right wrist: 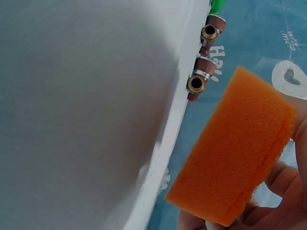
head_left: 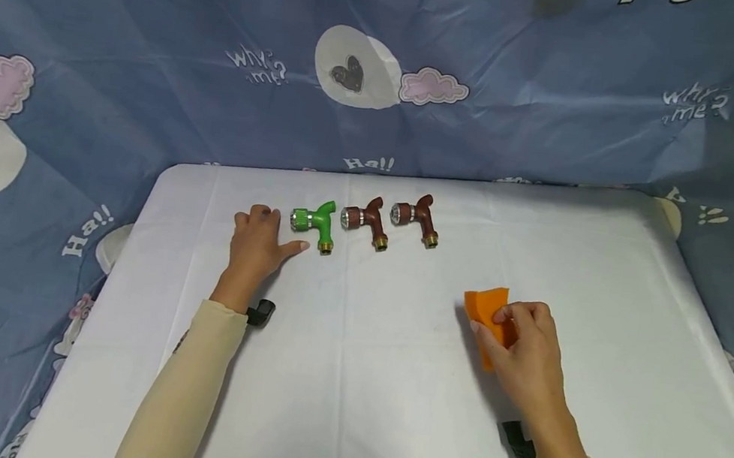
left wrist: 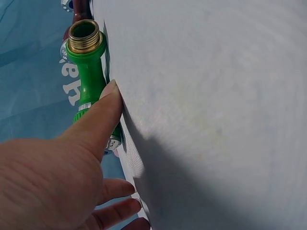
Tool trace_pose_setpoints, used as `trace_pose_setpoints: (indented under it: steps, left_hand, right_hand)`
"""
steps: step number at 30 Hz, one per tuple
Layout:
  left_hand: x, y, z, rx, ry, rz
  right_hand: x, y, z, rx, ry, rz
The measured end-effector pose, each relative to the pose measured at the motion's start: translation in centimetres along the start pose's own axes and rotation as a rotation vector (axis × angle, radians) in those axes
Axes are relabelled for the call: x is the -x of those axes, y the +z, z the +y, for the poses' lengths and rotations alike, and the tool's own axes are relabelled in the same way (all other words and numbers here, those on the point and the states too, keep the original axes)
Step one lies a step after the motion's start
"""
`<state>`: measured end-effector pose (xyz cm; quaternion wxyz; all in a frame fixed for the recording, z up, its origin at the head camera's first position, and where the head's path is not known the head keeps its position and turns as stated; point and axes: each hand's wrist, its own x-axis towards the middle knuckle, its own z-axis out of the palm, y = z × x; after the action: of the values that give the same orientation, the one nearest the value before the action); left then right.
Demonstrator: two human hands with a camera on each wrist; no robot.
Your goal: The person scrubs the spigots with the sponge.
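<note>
An orange sponge point(head_left: 486, 304) is pinched between the thumb and fingers of my right hand point(head_left: 532, 357), over the right part of the white table. In the right wrist view the sponge point(right wrist: 235, 148) shows as a thick block with a flat broad face. My left hand point(head_left: 254, 243) is beside a green tap point(head_left: 323, 225) at the back left, its thumb stretched toward the tap and its other fingers on the tabletop. From the left wrist, the thumb partly covers the green tap point(left wrist: 91, 76), whose brass threaded end faces the camera. I cannot tell whether the thumb touches it.
To the right of the green tap lie two brown taps, a middle one point(head_left: 368, 221) and a right one point(head_left: 419, 219), in a row. A white cloth covers the table point(head_left: 388, 405). Behind it hangs a blue printed curtain point(head_left: 520, 141).
</note>
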<state>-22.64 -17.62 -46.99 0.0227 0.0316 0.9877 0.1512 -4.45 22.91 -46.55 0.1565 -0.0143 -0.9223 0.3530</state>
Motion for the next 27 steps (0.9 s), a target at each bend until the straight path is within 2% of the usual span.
trace_pose_setpoints:
  steps: [6,14,27]
  left_hand:
    - [0.04,0.02,-0.03,0.001,-0.006,0.013]
    - [0.12,0.17,0.09,-0.011,-0.014,-0.002]
    - [0.18,0.3,-0.23,-0.003,-0.01,0.004]
  right_hand:
    - [-0.25,-0.04,0.16,0.027,-0.012,-0.006]
    - [-0.31,-0.13,0.51,0.092,-0.004,-0.033]
    - [-0.81,-0.19,0.7,0.14,0.053,-0.083]
